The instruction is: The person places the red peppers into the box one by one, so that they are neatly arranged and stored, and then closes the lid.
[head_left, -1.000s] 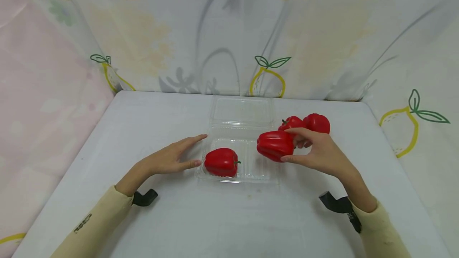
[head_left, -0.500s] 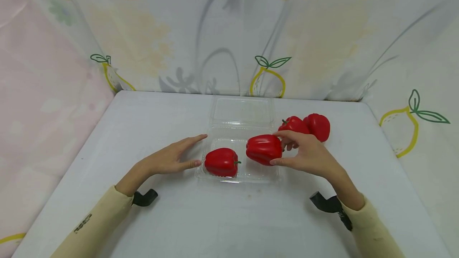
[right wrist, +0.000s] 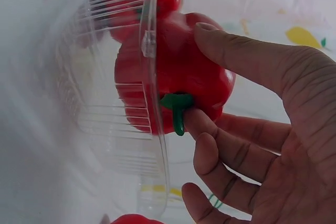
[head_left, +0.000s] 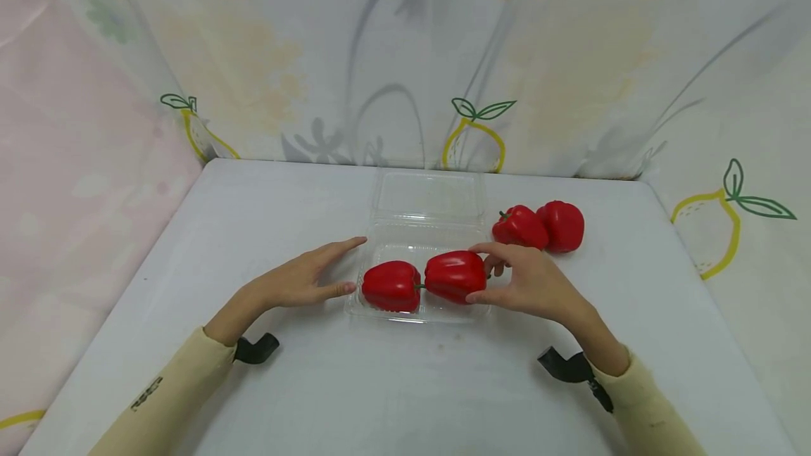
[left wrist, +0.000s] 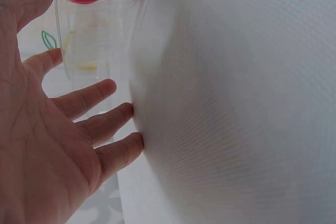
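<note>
My right hand (head_left: 535, 285) pinches a red bell pepper (head_left: 455, 276) by its stem end, thumb on the near side and fingers on the far side. In the right wrist view its green stem (right wrist: 178, 109) faces the palm, and its lower part sits behind the wall of a clear plastic clamshell box (right wrist: 152, 72). Another red bell pepper (head_left: 390, 286) lies in the left half of the box, its stem toward the held one. My left hand (head_left: 298, 280) has its fingers spread beside the box's left edge; the thumb tip is right at the rim, and the palm holds nothing.
Two more red bell peppers, one with a green stem (head_left: 521, 226) and one beside it (head_left: 562, 226), lie together right of the box. The box's lid (head_left: 427, 195) is folded back flat toward the rear. A lemon-print cloth (head_left: 557, 69) hangs behind the white table (head_left: 405, 385).
My right hand has carried its bell pepper left and down, from above the box's right edge into its right half beside the other pepper. The left hand has stayed in place.
</note>
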Demonstrator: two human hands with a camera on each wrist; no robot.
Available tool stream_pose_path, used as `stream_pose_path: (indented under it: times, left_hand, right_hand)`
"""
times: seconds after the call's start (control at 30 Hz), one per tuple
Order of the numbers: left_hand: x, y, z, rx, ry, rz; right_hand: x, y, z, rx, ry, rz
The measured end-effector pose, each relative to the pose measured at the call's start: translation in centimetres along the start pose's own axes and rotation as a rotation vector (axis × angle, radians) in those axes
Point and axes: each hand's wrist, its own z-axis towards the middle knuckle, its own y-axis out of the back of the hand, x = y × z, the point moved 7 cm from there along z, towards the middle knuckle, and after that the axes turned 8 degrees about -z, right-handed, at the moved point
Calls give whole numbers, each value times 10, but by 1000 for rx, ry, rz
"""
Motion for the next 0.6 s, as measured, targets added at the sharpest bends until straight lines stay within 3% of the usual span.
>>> stream_pose_path:
  times: [0.2,0.6]
  left_hand:
    - [-1,0,0,8,-2,0]
    - [-1,0,-1,6,4,-2]
  right_hand:
    - [3,-5,-1,7,24,-12]
    - [4,-8,-3,38,-2,-57]
